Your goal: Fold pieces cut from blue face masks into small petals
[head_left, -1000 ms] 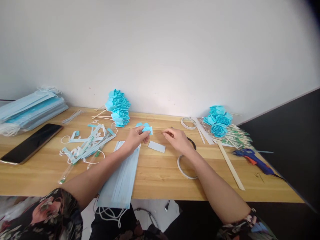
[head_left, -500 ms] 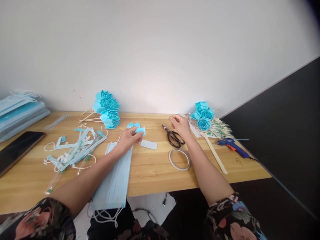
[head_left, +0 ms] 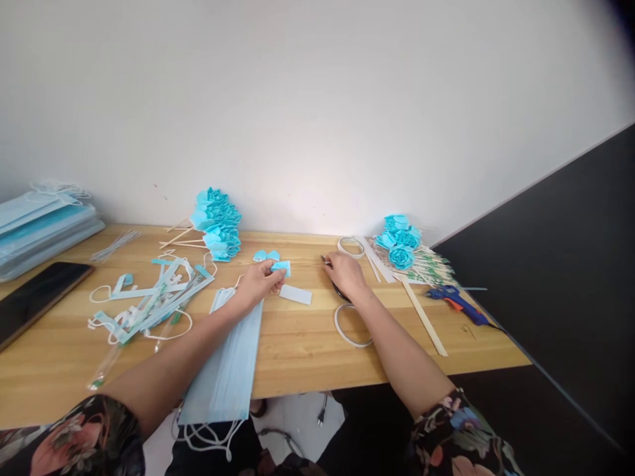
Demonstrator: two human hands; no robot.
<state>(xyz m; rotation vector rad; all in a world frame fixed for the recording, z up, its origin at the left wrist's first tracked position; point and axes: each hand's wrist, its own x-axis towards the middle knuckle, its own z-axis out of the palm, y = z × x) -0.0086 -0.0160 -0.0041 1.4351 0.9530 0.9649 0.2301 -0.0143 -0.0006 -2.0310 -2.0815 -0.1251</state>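
My left hand (head_left: pixel 258 283) pinches a small folded blue piece (head_left: pixel 282 267) just above the wooden table (head_left: pixel 297 350). A white rectangular slip (head_left: pixel 296 294) lies right beside it. My right hand (head_left: pixel 343 275) rests fingers-down over the black scissors (head_left: pixel 328 262), of which only a tip shows; I cannot tell whether it grips them. A tape ring (head_left: pixel 350 326) lies under my right forearm. Two loose blue petals (head_left: pixel 266 254) sit behind my left hand.
A stack of blue masks (head_left: pixel 228 360) hangs over the front edge. Cut mask strips (head_left: pixel 149 297), a phone (head_left: pixel 34 297) and a mask pile (head_left: pixel 42 225) lie left. Blue flowers on sticks (head_left: pixel 218 221) stand at the back; more flowers (head_left: pixel 399 241), another tape roll (head_left: pixel 351 246) and a glue gun (head_left: pixel 454 301) are right.
My right hand came back from the far right and now lies over the scissors. My left hand has stayed put with the blue piece.
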